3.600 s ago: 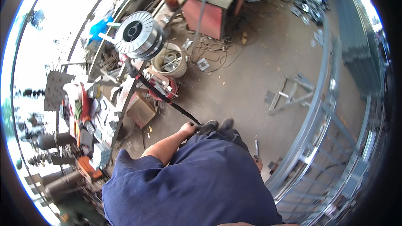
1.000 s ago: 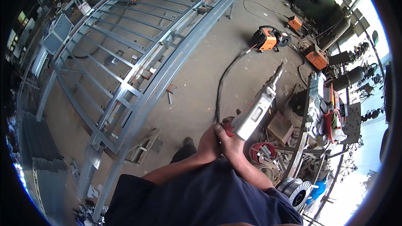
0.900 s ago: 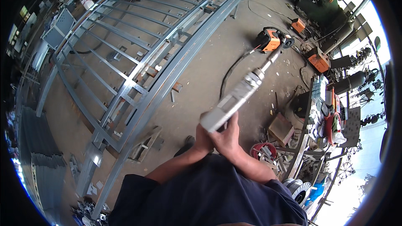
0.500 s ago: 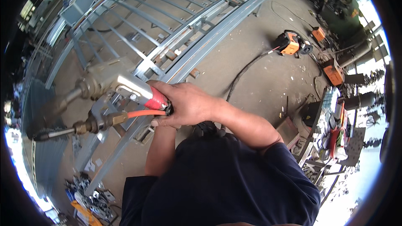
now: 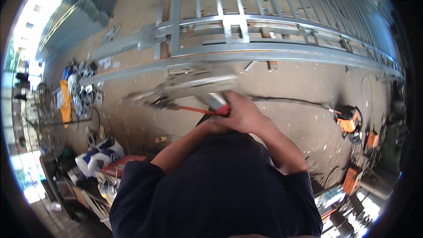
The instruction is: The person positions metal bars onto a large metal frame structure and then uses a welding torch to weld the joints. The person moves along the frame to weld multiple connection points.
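Observation:
My right hand (image 5: 244, 112) is wrapped round the red-taped grip of a metal welding gun (image 5: 198, 81), which is smeared by motion. The gun's nozzle end points left, and a thin orange-red tube (image 5: 194, 109) runs along its underside toward the grip. Tucked just below the right hand is my left hand (image 5: 217, 126); its fingers are mostly hidden, so its hold cannot be made out. Beyond the gun lies a large grey steel frame of rails and parallel bars (image 5: 282, 56), apart from my hands.
A black cable (image 5: 293, 100) crosses the floor to an orange-and-black machine (image 5: 348, 123) on the right. Metal scraps (image 5: 83, 83) lie at left, near stacked steel sheets (image 5: 81, 26). A cluttered bench (image 5: 88, 194) stands at lower left, beside a white-and-blue bag (image 5: 100, 156).
My view has swung to the left, so the steel frame now lies straight ahead and the orange machine farther right. The gun has swung along, still in my right hand.

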